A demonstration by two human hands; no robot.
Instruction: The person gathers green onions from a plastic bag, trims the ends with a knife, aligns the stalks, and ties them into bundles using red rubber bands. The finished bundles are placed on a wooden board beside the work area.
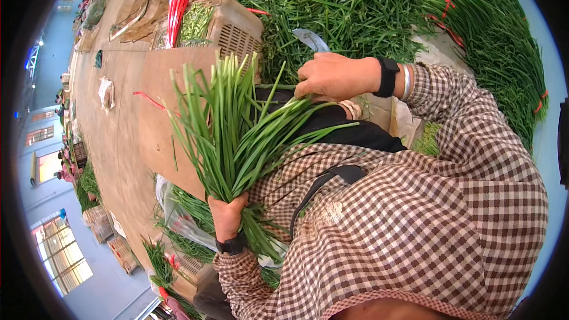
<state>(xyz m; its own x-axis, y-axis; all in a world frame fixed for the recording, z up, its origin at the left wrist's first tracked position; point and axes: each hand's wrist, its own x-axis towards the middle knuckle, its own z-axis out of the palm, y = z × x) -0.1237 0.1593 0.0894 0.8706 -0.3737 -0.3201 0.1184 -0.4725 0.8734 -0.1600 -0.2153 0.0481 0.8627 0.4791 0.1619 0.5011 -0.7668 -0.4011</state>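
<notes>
My left hand (227, 218) grips a bunch of green garlic chives (226, 142) near its leafy lower part, the pale cut ends fanning out away from me. Some stems splay to the right, toward my right hand (340, 76). The fingers of that hand are curled and touch the ends of these stems. From behind its knuckles sticks out a curved knife blade (311, 40); the handle is hidden in the hand. Under the bunch lies a brown board (178, 142) with a red tie strip (151, 99) on it.
A plastic crate (240, 26) holds cut stem ends (195, 22) and a bundle of red tie strips (181, 4). Loose chives (338, 0) are heaped beyond my right hand, with tied bundles (484, 31) at right. A clear plastic bag (178, 206) and more chives lie beside my left arm.
</notes>
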